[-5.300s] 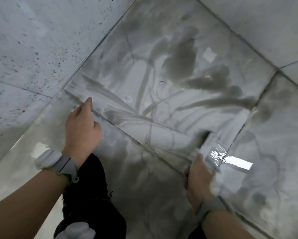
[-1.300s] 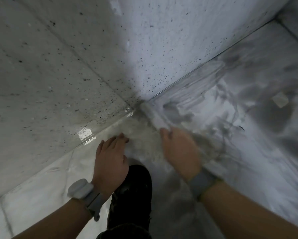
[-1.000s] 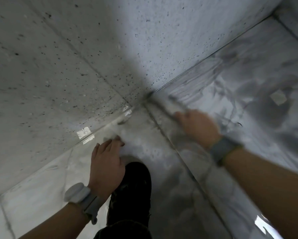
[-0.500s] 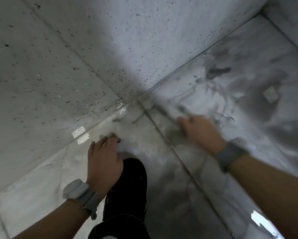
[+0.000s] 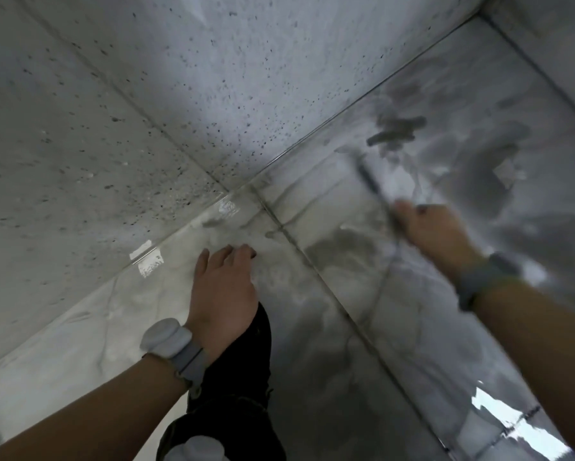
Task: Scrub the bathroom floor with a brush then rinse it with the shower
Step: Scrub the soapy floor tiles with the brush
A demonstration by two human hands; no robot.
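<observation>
Left hand (image 5: pixel 224 287) is planted flat on the wet floor (image 5: pixel 329 361), fingers straight and close together, right near the corner where the speckled wall (image 5: pixel 196 78) meets the tiles. There's a pale wrist device (image 5: pixel 166 339) strapped on that arm. Right hand (image 5: pixel 435 231) is out over the next tile, pretty blurry, wrapped around a thin dark handle that I take to be the brush (image 5: pixel 374 188); its far end points up toward the wall edge, and I can't really make out the bristles. Dark smeary streaks (image 5: pixel 395 131) sit on the tile just past the brush tip. A grey wristband (image 5: pixel 482 277) is on the right arm, and a dark trouser leg (image 5: pixel 239 377) shows below the left hand.
</observation>
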